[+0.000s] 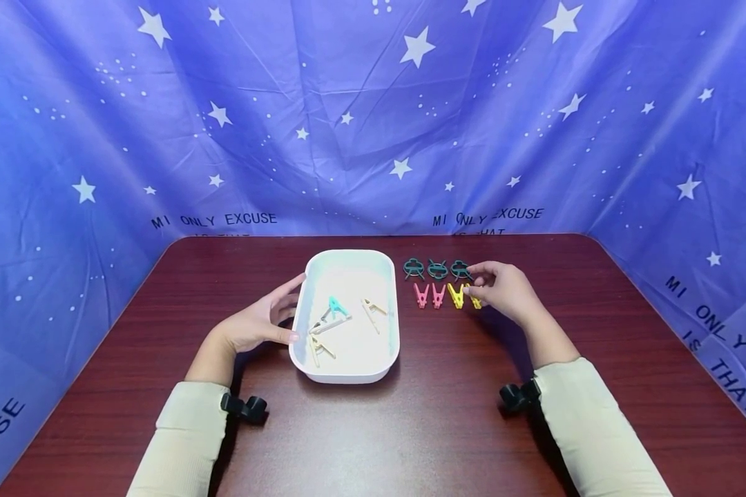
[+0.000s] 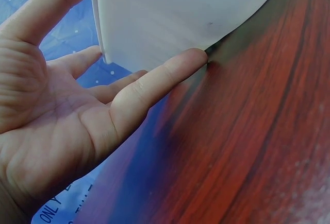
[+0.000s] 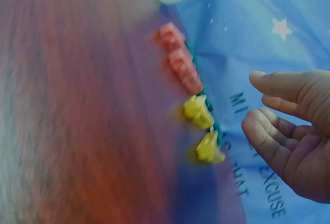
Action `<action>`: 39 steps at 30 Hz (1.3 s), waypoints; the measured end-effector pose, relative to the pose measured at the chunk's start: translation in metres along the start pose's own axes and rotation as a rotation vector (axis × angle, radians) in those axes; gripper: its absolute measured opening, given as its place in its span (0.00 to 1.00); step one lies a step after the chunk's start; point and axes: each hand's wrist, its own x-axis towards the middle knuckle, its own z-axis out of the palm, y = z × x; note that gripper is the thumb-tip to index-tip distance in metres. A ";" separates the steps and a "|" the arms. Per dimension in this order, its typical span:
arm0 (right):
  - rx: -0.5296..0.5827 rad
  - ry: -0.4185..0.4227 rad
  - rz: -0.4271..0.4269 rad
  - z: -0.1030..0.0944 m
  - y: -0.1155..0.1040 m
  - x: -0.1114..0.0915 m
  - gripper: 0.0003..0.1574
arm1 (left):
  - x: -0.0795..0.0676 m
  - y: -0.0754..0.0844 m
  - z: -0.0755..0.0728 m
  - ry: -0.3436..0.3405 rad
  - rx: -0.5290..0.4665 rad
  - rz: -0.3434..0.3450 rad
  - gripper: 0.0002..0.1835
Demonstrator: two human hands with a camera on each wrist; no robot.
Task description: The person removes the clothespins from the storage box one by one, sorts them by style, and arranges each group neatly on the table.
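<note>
My left hand [image 1: 255, 324] is at the left side of a white plastic tub [image 1: 348, 378], its spread fingers and thumb against the wall and rim. Inside the tub lie a turquoise clip [image 1: 337, 306] and several pale clothespins [image 1: 376, 308]. My right hand [image 1: 506, 293] hovers at the right end of two rows of clips, with nothing between its thumb and fingers in the right wrist view. Its fingertips overlap the rightmost of two yellow clips [image 1: 456, 296] in the head view. Two pink clips [image 1: 438, 297] stand left of these. Behind them is a row of three dark green clips [image 1: 437, 269].
The dark red wooden table [image 1: 435, 421] ends at the back against a blue star-printed cloth [image 1: 360, 138], which also surrounds the sides. Each sleeve has a black strap with a small device [image 1: 245, 407] at the wrist.
</note>
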 end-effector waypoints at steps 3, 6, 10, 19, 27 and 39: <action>-0.008 0.015 -0.043 0.001 -0.011 0.001 0.24 | 0.000 -0.001 0.000 0.001 -0.002 -0.002 0.62; 0.002 0.025 -0.089 0.003 -0.022 0.001 0.21 | 0.000 -0.001 -0.001 0.000 -0.004 -0.003 0.62; 0.014 0.020 -0.141 0.006 -0.037 0.003 0.18 | 0.000 -0.001 -0.001 -0.002 0.000 0.002 0.62; 0.008 -0.044 -0.225 0.015 -0.069 0.007 0.16 | 0.000 0.000 0.001 0.005 0.007 0.019 0.62; 0.044 -0.087 -0.296 0.027 -0.098 0.015 0.18 | 0.000 0.002 0.004 0.009 0.019 0.024 0.62; 0.030 -0.218 -0.352 0.050 -0.122 0.030 0.20 | -0.002 0.001 0.006 0.019 0.022 0.031 0.62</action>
